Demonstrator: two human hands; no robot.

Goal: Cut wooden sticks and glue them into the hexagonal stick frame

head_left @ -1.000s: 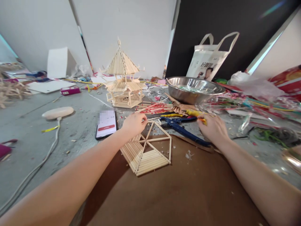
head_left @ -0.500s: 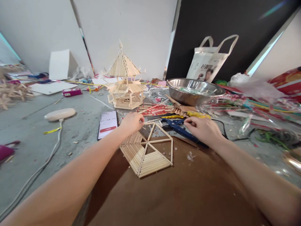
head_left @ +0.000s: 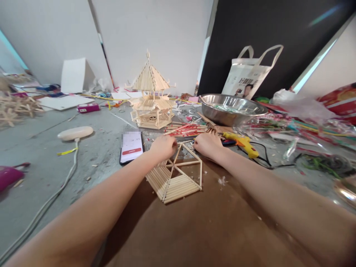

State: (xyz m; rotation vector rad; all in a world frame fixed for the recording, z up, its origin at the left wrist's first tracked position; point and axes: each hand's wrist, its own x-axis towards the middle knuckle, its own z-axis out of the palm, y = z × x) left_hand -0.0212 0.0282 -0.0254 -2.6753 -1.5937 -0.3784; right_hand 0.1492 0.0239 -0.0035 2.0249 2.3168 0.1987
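Observation:
A hexagonal panel of wooden sticks [head_left: 182, 186] lies on the brown board [head_left: 211, 222], some of its wedges filled with rows of sticks and others open. My left hand [head_left: 164, 147] is closed at its far left edge, pinching a thin wooden stick [head_left: 184, 141]. Just past the far right edge, my right hand [head_left: 208, 144] is closed at the stick's other end; its fingertips are partly hidden. Behind that hand a blue hand tool [head_left: 229, 142] shows only in part. A yellow glue gun [head_left: 246, 144] lies to its right.
A stick pagoda model [head_left: 151, 96] stands behind the hands, beside red-and-wood sticks [head_left: 185, 129]. A phone [head_left: 131, 148] lies left of my left hand. The steel basin [head_left: 233, 116] and white tote bag [head_left: 243, 79] are at back right. A cabled white device [head_left: 75, 132] lies left.
My right hand has moved left from the blue hand tool to the stick near my left hand, uncovering the glue gun. The view has shifted slightly; the panel stays on the board.

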